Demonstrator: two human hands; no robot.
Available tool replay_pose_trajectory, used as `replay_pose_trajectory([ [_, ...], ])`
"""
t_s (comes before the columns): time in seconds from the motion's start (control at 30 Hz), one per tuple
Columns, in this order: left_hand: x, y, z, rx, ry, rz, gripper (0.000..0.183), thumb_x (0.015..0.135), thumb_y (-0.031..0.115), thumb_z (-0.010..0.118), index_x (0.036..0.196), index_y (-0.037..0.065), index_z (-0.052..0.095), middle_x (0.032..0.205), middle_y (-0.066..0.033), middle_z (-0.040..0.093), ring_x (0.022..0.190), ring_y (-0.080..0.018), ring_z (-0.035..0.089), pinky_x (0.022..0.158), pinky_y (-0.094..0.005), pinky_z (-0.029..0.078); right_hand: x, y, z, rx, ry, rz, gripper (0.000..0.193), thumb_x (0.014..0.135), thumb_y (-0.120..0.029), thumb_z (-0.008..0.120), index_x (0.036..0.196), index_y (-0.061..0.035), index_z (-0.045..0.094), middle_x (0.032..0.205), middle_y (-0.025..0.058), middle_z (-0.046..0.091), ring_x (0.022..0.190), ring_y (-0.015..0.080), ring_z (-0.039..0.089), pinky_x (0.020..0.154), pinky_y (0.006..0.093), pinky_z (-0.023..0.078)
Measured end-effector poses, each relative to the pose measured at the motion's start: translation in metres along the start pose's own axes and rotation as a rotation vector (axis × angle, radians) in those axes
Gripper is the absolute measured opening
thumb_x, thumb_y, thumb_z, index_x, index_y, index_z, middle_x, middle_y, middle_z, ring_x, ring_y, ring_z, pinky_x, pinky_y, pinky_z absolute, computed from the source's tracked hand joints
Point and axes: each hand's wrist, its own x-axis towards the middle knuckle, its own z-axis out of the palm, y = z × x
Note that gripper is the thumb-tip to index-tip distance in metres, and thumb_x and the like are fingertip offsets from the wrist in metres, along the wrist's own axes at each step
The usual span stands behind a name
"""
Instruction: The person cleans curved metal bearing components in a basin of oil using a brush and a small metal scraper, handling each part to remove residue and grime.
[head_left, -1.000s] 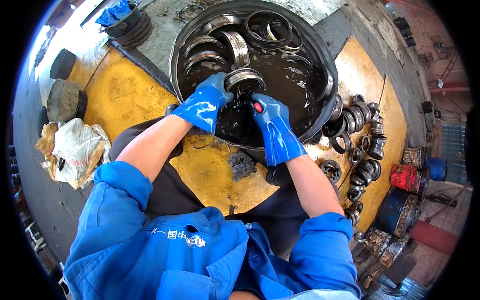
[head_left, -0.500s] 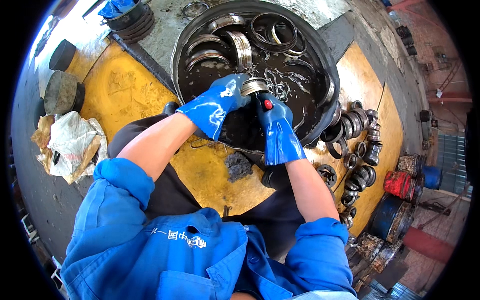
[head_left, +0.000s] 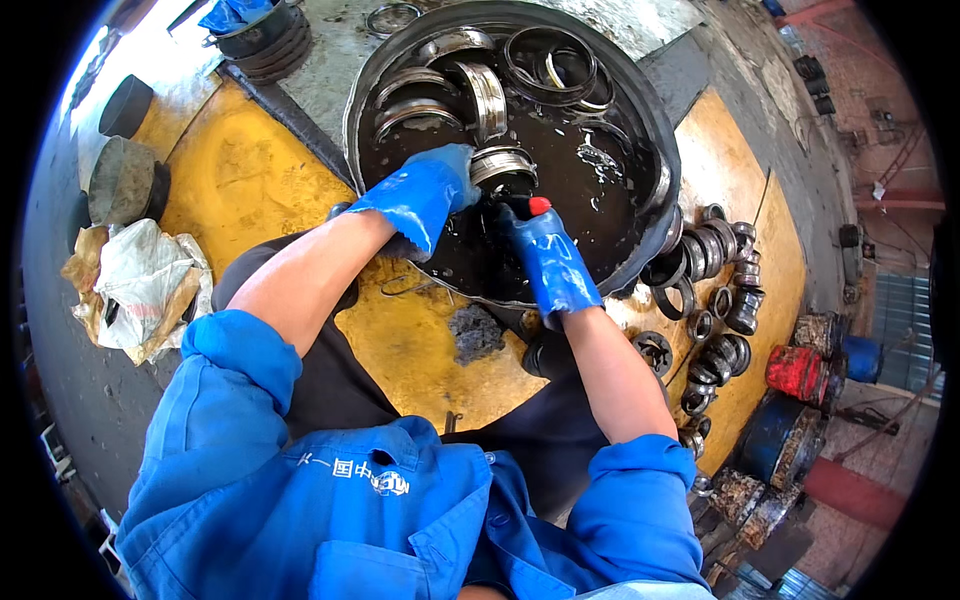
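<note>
Both my hands wear blue rubber gloves over a large round tub (head_left: 668, 150) of dark liquid. My left hand (head_left: 428, 190) is closed on the left side of a grooved metal ring (head_left: 503, 160), which is tilted at the liquid's surface. Just below and to the right of that ring, my right hand (head_left: 540, 248) is closed around a tool with a red end (head_left: 540, 205); dark liquid and the glove hide the rest of it. Several metal rings (head_left: 486, 100) lean in the far part of the tub, and a wider ring (head_left: 508, 60) stands at the far right.
Several metal rings and sleeves (head_left: 712, 240) lie right of the tub. A dark crumpled rag (head_left: 476, 335) rests on the yellow floor plate (head_left: 400, 350) before me. Left are a white sack (head_left: 145, 285) and metal pots (head_left: 120, 182). Drums (head_left: 785, 435) stand at the far right.
My right hand has moved slightly down and its wrist has tilted, with the red-ended tool in it. The ring in my left hand has turned and shows more of its inside.
</note>
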Motion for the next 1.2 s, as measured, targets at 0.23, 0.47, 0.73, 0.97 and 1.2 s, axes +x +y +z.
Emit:
replay_pose_trajectory([
  [0.23,-0.001,0.016,0.007,0.092,-0.011,0.144,0.057,0.082,0.037,0.078,0.130,0.011,0.064,0.125,-0.0157,0.070,0.117,-0.0349,0.067,0.099,-0.0453,0.054,-0.009,-0.003,-0.004,-0.599,0.110,-0.443,0.031,0.088,-0.026,0.069,0.117,-0.0145,0.070,0.105,0.0149,0.074,0.096,0.0375,0.070,0.078,0.0467,0.056],
  [0.47,-0.022,0.004,0.001,0.142,-0.026,-0.059,0.071,0.080,0.039,0.079,0.142,0.014,0.055,0.129,-0.0185,0.067,0.120,-0.0374,0.065,0.103,-0.0465,0.052,-0.020,-0.018,-0.023,-0.904,0.286,-0.754,0.032,0.089,-0.013,0.066,0.120,-0.0192,0.063,0.109,0.0095,0.070,0.085,0.0305,0.073,0.071,0.0446,0.057],
  [0.73,-0.020,-0.007,-0.004,0.092,-0.051,-0.148,0.070,0.082,0.038,0.078,0.143,0.012,0.054,0.131,-0.0181,0.067,0.122,-0.0375,0.063,0.104,-0.0475,0.051,0.000,-0.016,-0.003,-0.478,0.269,-0.329,0.022,0.093,-0.031,0.065,0.110,-0.0204,0.075,0.102,0.0142,0.075,0.098,0.0359,0.072,0.084,0.0443,0.057],
  [0.97,0.001,-0.002,-0.005,0.093,0.088,0.054,0.055,0.082,0.033,0.077,0.131,0.010,0.062,0.128,-0.0159,0.069,0.118,-0.0357,0.066,0.098,-0.0457,0.054,-0.008,-0.056,-0.006,-0.107,-0.031,0.252,0.034,0.095,-0.035,0.070,0.115,-0.0080,0.074,0.106,0.0122,0.077,0.096,0.0238,0.074,0.084,0.0361,0.056],
  [1.2,0.014,0.025,0.009,0.037,0.105,0.105,0.066,0.085,0.036,0.078,0.144,0.015,0.056,0.133,-0.0151,0.067,0.121,-0.0341,0.065,0.104,-0.0429,0.052,-0.002,0.001,-0.001,-0.072,0.013,-0.225,0.031,0.091,-0.036,0.072,0.115,-0.0170,0.075,0.104,0.0157,0.076,0.098,0.0324,0.074,0.085,0.0411,0.057],
])
